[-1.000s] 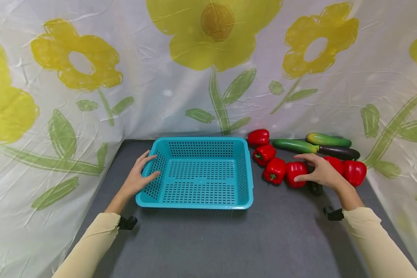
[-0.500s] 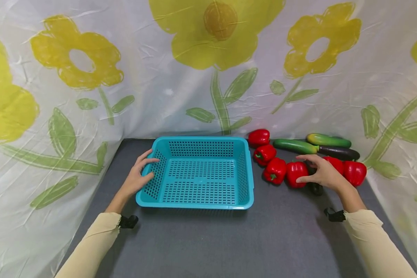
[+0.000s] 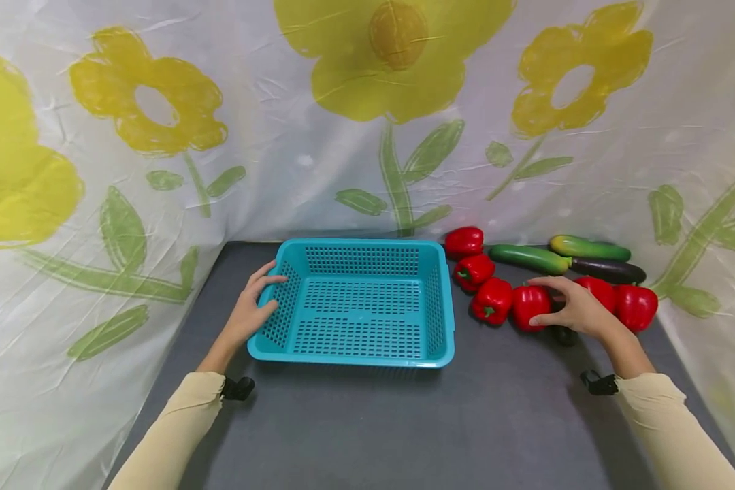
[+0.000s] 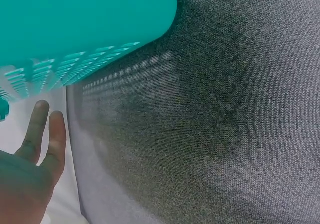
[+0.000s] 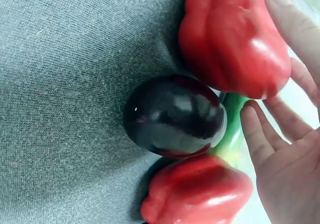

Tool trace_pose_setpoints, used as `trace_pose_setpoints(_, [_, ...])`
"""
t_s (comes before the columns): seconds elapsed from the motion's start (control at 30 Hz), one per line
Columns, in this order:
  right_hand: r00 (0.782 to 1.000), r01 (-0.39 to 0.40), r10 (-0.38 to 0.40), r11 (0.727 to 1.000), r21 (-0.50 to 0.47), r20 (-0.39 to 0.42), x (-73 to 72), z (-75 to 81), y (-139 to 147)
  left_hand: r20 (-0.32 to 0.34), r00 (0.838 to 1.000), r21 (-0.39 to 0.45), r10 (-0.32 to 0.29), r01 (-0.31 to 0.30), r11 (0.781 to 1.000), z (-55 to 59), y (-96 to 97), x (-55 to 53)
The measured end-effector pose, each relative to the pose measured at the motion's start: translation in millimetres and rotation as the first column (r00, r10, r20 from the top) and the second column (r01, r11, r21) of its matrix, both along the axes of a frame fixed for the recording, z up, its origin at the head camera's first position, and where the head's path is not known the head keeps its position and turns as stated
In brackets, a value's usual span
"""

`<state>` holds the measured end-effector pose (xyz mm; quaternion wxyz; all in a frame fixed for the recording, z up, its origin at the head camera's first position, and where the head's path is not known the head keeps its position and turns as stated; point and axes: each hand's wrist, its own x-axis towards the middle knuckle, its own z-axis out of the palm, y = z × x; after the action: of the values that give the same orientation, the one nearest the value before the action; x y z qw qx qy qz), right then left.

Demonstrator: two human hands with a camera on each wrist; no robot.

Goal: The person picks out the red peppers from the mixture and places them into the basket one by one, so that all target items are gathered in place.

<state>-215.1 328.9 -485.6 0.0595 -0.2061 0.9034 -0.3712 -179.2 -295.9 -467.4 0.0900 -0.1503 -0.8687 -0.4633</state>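
A blue perforated plastic basket [image 3: 358,357] stands upright on the dark grey cloth. My left hand [image 3: 245,316] is at its left rim, thumb and index finger reaching over the edge. In the left wrist view, two straight fingers [image 4: 57,134] lie beside the outer basket wall. On the right, my right hand [image 3: 578,307] spreads its thumb and fingers around a red bell pepper [image 3: 529,309] lying on the cloth. The right wrist view shows that pepper [image 5: 230,44] beside a dark eggplant [image 5: 175,116] under the hand, without a plain grip on it.
More red bell peppers lie right of the basket, one [image 3: 491,301] nearby and another [image 3: 637,307] far right. Behind them are two zucchini-like green vegetables [image 3: 527,257] [image 3: 590,248] and a long dark eggplant [image 3: 609,270]. A flower-printed curtain [image 3: 318,156] hangs behind the table.
The head view has shifted slightly, so the scene sits further right. My left thumb has drawn back a little toward the basket rim. My right hand stays around the same pepper.
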Motion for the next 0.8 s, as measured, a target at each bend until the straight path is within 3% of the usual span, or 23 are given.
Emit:
trace_pose_setpoints(0.3, [1.0, 0.008, -0.008, 1.0, 0.026, 0.016, -1.6, -0.8, -0.5, -0.007, 1.0, 0.001, 0.024, -0.024, 1.0, -32.3, -15.1, -15.8])
trace_pose_setpoints(0.67, [0.997, 0.034, -0.034, 0.999, 0.005, 0.066, -0.4, -1.7, -1.3, -0.013, 1.0, -0.01, 0.022, -0.022, 1.0, -36.6, -15.9, -17.8])
trace_pose_setpoints(0.8, [0.997, 0.042, -0.042, 0.999, 0.006, 0.058, 1.2, -3.4, -1.3, 0.002, 1.0, 0.001, 0.03, -0.03, 1.0, -29.2, -10.9, -13.1])
